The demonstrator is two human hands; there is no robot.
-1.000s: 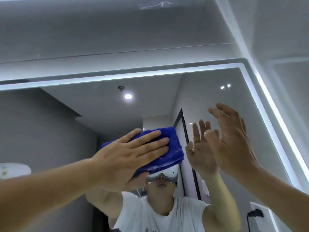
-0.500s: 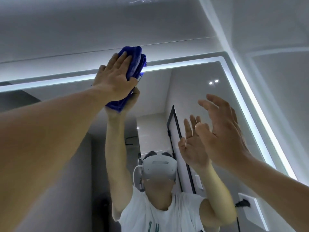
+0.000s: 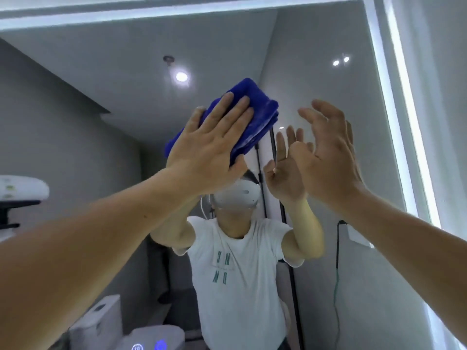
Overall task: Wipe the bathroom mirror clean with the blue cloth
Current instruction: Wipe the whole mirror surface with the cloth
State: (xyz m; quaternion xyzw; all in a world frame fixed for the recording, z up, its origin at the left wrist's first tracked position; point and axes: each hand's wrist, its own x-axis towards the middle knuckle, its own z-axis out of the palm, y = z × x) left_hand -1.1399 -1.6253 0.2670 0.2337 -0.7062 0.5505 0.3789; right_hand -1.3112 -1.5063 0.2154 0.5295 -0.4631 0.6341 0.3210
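1. Flat left hand point(image 3: 209, 152) presses the folded blue cloth point(image 3: 255, 109) against the mirror point(image 3: 75, 127), fingers straight.
2. Easing pressure could drop the cloth.
3. Right hand point(image 3: 328, 162), open just beside, might smudge wiped areas.

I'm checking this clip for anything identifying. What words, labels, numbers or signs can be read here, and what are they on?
On the T-shirt, seen in the mirror: green letters in three short rows, reversed and too blurred to read for certain.
On the toilet: two glowing blue symbols, no readable text.
On the white appliance at far left: tiny marks, too small to read.
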